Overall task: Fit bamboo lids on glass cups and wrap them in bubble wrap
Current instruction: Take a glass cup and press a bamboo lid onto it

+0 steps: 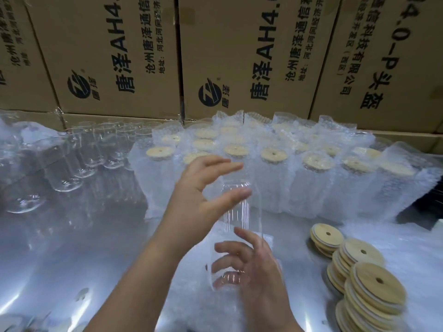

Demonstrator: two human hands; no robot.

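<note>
A clear glass cup (242, 219) with no lid hangs tilted over the table's middle, its length running away from me. My right hand (259, 267) grips its near end, and some of its curled fingers show through the glass. My left hand (201, 195) is at the far end, thumb against the glass and fingers spread straight above it. A sheet of bubble wrap (203, 305) lies under the cup. Stacks of round bamboo lids (364, 276), each with a small hole, lean at the right.
Several wrapped, lidded cups (311, 178) stand in rows behind. Bare glass cups (79, 154) stand at the back left. Printed cardboard boxes (239, 56) wall off the back. The shiny metal table (72, 248) spreads to the left.
</note>
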